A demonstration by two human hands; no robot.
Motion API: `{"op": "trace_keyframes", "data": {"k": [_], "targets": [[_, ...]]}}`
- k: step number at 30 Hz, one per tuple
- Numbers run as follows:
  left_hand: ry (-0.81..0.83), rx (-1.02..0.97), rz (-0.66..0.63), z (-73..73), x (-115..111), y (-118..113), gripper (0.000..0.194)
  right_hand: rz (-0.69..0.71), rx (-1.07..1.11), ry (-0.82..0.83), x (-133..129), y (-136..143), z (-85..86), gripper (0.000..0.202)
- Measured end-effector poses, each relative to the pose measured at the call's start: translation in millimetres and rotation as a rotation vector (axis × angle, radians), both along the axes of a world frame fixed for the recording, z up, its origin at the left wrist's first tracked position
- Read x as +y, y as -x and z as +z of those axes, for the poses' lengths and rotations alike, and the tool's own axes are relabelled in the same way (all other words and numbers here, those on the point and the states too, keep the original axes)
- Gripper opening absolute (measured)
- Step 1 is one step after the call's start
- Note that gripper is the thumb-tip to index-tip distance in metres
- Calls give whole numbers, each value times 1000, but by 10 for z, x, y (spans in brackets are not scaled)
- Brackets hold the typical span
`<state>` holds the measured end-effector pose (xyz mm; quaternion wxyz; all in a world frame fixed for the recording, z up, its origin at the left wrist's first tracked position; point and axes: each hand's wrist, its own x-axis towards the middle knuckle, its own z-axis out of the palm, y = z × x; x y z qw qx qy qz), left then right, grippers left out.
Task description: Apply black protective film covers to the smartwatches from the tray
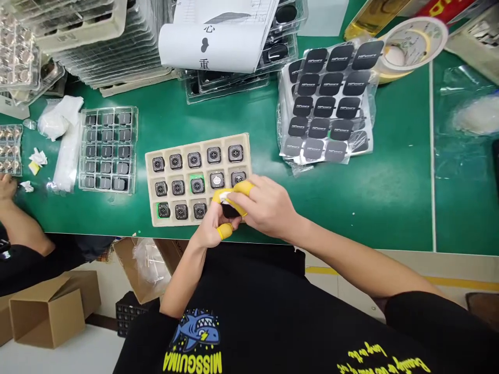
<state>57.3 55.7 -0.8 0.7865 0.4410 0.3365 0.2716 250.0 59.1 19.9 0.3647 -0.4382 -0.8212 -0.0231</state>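
My left hand [210, 227], with yellow finger cots, is closed around a dark square watch body [230, 211] just above the front edge of a beige tray [149, 182]. Over its upper edge, my right hand [271, 206], also in yellow finger cots, pinches a small white wipe [224, 197] against the watch. Both hands hide part of the watch and the tray's front right corner. Rows of square watch bodies lie face down in the tray, sensor backs up; one watch back [217, 180] has a white centre, and a few have green film around them.
Left of the tray stands a clear blister tray [134, 150] of dark square parts. Sheets of black printed stickers [324, 106] lie to the right, beside tape rolls [413, 44]. Stacked trays [113, 57] and papers [210, 47] line the back. A co-worker's arm [23, 223] rests at far left.
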Motion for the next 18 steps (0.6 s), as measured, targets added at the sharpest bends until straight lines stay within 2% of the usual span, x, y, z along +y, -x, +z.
{"op": "trace_keyframes", "data": {"k": [3, 7, 13, 18], "targets": [[-4, -49, 40, -23, 1, -46, 65, -17, -37, 49, 40, 7, -52, 25], [10, -62, -28, -18, 27, -21, 60, 27, 6, 70, 32, -27, -118, 16], [9, -24, -89, -32, 21, 93, 68, 2, 128, 117, -54, -37, -152, 16], [-73, -48, -68, -111, -52, 177, 68, 47, 197, 118, -124, -11, -119, 10]]}}
